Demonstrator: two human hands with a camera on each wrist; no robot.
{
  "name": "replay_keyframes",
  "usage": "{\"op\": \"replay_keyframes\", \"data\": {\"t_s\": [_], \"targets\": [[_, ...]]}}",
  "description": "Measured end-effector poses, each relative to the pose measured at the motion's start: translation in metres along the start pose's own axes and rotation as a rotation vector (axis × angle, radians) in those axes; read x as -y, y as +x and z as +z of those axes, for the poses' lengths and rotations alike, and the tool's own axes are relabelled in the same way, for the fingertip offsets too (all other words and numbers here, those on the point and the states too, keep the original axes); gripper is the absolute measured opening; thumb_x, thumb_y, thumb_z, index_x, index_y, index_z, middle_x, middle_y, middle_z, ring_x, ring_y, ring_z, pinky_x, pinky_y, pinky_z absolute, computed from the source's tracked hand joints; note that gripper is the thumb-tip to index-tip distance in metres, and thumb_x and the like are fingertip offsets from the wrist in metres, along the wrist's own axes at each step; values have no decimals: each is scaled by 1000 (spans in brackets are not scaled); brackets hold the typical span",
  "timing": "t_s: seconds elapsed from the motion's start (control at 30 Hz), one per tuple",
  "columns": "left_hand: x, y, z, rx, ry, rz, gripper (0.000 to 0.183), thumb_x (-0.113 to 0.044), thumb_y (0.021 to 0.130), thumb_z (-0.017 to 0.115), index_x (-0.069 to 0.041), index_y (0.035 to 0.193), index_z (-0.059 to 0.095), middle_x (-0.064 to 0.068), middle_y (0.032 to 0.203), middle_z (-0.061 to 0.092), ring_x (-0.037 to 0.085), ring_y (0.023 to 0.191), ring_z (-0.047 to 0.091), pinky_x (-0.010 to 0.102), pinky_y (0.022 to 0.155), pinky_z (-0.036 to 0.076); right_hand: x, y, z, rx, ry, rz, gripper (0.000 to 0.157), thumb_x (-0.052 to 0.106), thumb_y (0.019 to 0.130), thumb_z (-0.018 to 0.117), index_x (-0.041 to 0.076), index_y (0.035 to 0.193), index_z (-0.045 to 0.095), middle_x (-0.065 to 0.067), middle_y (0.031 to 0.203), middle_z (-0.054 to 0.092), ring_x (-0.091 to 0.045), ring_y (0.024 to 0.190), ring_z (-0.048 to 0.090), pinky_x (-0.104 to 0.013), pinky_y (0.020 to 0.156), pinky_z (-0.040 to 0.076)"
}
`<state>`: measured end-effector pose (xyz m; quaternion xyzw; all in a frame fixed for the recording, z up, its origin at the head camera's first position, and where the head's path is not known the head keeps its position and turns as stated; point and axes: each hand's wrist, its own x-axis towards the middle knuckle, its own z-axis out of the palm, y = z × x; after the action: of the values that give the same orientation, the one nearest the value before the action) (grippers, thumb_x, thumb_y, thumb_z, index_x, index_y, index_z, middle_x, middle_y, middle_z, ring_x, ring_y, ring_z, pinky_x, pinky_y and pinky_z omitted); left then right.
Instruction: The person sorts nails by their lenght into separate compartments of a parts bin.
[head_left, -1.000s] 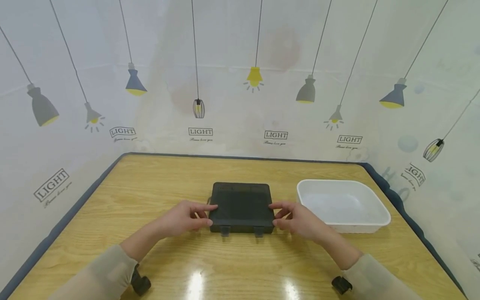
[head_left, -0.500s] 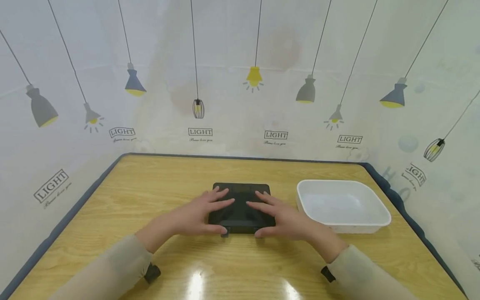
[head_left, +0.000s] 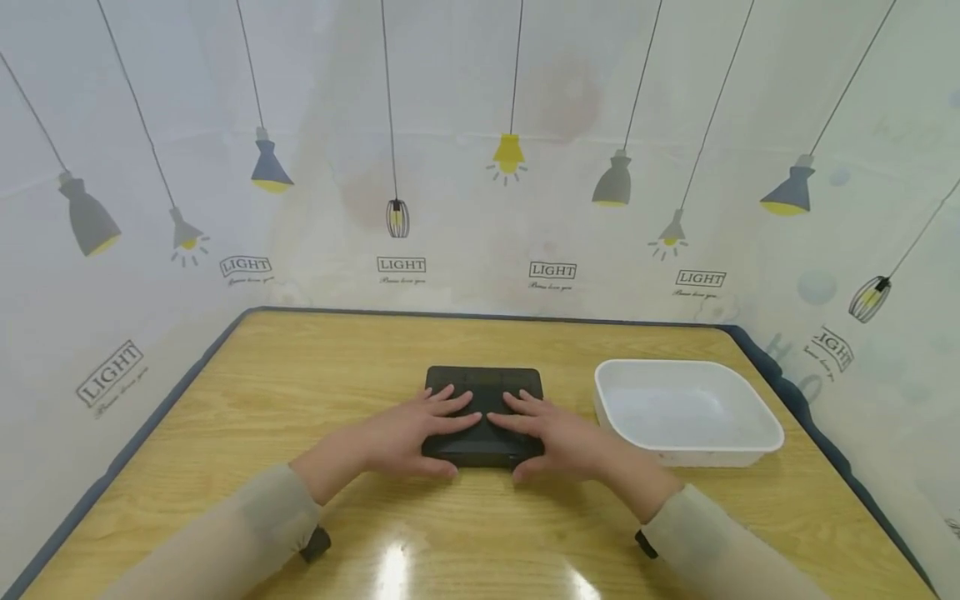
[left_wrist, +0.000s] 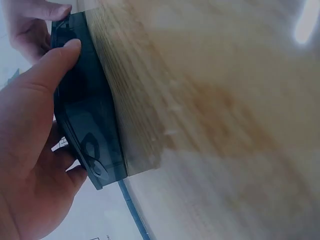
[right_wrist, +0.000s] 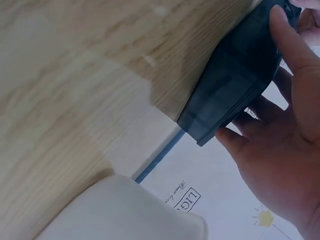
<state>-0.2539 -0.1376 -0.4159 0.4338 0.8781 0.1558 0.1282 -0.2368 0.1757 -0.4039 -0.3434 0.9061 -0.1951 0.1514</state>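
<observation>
A flat black lidded case [head_left: 483, 440] lies on the wooden table, lid down. My left hand [head_left: 405, 437] rests on the left part of the lid, fingers spread and straight. On the right part lie the spread fingers of my right hand [head_left: 566, 442]. Both thumbs sit at the front edge, where two latches were visible earlier; the thumbs hide most of that spot. The left wrist view shows the thumb on the front face of the case [left_wrist: 85, 115] and a dark loop on its end. In the right wrist view, the other thumb touches the case [right_wrist: 237, 75].
A white rectangular basin [head_left: 712, 457] stands to the right of the case, close to my right forearm. The wooden table [head_left: 300, 358] reaches back to a pale curtain [head_left: 465, 208] printed with lamps. Dark straps with small black devices [head_left: 316, 544] hang at the wrists.
Both hands have moved from the case's sides onto its lid, with fingers spread. The thumbs came to the front edge, and the latches that stuck out there no longer show.
</observation>
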Motion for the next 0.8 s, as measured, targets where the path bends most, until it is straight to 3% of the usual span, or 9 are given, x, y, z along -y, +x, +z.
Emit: {"op": "replay_keyframes", "data": {"t_s": [0.23, 0.53, 0.8], "targets": [[-2, 5, -1, -23, 46, -10, 84, -48, 102, 79, -21, 172, 40, 13, 182, 26, 45, 169, 19, 67, 135, 19, 9, 5, 0, -47, -98, 46, 78, 37, 94, 89, 20, 163, 55, -18, 178, 36, -46, 166, 30, -69, 128, 36], [-9, 9, -7, -33, 101, -50, 81, -46, 99, 83, -20, 167, 49, 12, 179, 35, 44, 166, 30, 65, 132, 30, 14, 9, 2, -103, -243, 46, 74, 37, 92, 91, 22, 158, 60, -17, 172, 47, -44, 159, 45, -65, 117, 51], [-8, 7, -3, -42, 85, -42, 84, -48, 96, 85, -18, 167, 50, 13, 178, 36, 44, 166, 30, 66, 133, 28, 16, 6, 8, -132, -284, 9, 76, 39, 92, 91, 19, 158, 59, -20, 171, 47, -46, 156, 48, -65, 117, 51]]}}
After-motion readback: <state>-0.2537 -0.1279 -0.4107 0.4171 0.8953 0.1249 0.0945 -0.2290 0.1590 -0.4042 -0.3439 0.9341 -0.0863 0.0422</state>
